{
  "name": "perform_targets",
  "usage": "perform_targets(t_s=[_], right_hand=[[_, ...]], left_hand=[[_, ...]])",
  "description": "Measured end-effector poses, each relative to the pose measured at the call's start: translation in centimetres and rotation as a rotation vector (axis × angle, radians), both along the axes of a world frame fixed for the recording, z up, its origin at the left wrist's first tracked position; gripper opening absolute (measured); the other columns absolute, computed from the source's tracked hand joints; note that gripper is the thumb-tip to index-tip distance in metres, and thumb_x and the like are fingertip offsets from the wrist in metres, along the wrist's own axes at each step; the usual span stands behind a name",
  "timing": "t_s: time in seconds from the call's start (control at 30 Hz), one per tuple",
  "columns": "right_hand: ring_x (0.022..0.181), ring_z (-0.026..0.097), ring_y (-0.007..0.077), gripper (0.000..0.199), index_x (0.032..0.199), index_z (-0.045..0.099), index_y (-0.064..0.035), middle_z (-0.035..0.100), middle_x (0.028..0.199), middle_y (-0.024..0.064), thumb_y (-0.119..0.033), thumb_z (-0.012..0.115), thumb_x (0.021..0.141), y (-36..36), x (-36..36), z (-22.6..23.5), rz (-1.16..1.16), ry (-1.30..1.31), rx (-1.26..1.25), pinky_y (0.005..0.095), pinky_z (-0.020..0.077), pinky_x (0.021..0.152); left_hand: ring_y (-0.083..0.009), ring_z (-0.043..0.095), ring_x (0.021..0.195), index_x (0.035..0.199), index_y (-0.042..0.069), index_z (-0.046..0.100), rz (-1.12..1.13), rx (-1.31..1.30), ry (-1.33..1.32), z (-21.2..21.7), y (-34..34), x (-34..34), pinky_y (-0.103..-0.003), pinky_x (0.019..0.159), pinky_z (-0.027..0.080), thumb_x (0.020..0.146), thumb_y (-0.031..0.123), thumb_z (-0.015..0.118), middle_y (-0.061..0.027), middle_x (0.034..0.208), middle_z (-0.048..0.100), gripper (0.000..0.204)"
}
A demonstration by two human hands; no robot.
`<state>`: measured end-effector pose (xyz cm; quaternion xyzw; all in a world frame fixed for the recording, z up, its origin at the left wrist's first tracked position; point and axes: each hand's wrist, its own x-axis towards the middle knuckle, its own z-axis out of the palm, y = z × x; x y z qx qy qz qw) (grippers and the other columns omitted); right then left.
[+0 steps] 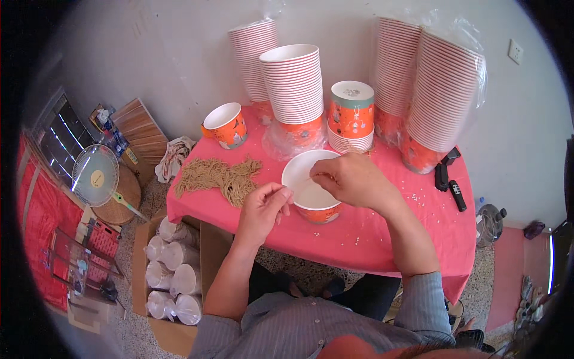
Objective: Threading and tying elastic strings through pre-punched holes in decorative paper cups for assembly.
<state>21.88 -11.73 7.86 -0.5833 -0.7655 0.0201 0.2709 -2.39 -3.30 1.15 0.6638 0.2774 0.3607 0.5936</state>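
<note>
A white-lined paper bucket point(311, 190) with an orange outside stands upright near the front edge of the table. At its left rim, my left hand point(264, 210) is closed, thumb against forefinger. Over its mouth, my right hand point(347, 179) is closed in a pinch, fingertips pointing left. Whatever the two pinches hold is too thin or too hidden to name. Left of the bucket lies a loose heap of tan twine strands point(218, 178). Behind the heap, a single orange paper bucket point(226, 125) stands with its mouth up.
Tall nested bucket stacks point(293, 84) stand along the back of the pink-covered table point(382, 236), some in clear plastic. An upside-down bucket point(351, 110) tops a short stack. Black objects point(457, 195) lie at right. A carton point(156, 320) of wrapped stacks sits on the floor at left.
</note>
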Motion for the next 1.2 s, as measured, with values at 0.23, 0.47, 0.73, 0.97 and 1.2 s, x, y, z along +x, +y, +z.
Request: perform_targets(t_s=[0.23,0.47,0.73,0.97,1.2], right_hand=[[0.114,0.075,0.0318,0.060,0.144,0.065,-0.0040,0.074,0.130,0.0171,-0.019,0.086,0.089,0.4,-0.7,-1.2,0.372,0.222,0.105,0.0425,0.0588,0.099],[0.090,0.077,0.0297,0.017,0.109,0.079,-0.0070,0.078,0.095,0.0139,-0.012,0.078,0.094,2.5,-0.8,-2.7,0.298,0.549,-0.158,0.0415,0.0588,0.080],[0.079,0.071,0.0167,0.011,0.107,0.076,-0.0024,0.075,0.089,0.0106,-0.008,0.076,0.098,2.4,-0.1,-2.5,0.279,0.270,-0.004,0.0323,0.0558,0.073],[0.068,0.070,0.0165,0.008,0.103,0.075,-0.0013,0.072,0.076,0.0091,-0.008,0.075,0.098,2.0,1.1,-1.2,0.128,0.332,0.053,0.0336,0.0547,0.066],[0.074,0.072,0.0187,0.010,0.103,0.075,-0.0026,0.074,0.080,0.0103,-0.007,0.074,0.095,1.6,1.5,-1.4,0.152,0.312,-0.001,0.0348,0.0562,0.071]], left_hand=[[-0.0034,0.061,0.067,0.108,0.002,0.072,-0.026,0.017,-0.014,0.8,-0.5,0.6,-0.021,0.054,0.044,0.111,0.020,0.065,0.0006,0.079,0.069,0.020],[-0.0047,0.059,0.067,0.106,0.003,0.071,-0.016,0.067,-0.001,0.7,-1.0,0.8,-0.022,0.059,0.045,0.113,0.022,0.062,0.0014,0.082,0.066,0.022],[-0.0049,0.057,0.063,0.101,0.004,0.067,0.024,0.175,0.096,0.2,-1.4,0.8,-0.022,0.054,0.044,0.116,0.025,0.054,0.0023,0.076,0.060,0.029],[-0.0170,0.063,0.067,0.112,0.003,0.068,0.257,0.455,0.310,-1.9,-1.7,0.0,-0.034,0.062,0.050,0.110,0.018,0.063,-0.0076,0.079,0.063,0.016],[-0.0349,0.073,0.099,0.123,0.007,0.069,0.209,0.880,0.348,-4.7,-1.6,-0.6,-0.044,0.080,0.060,0.091,0.011,0.083,-0.0151,0.115,0.071,0.034]])
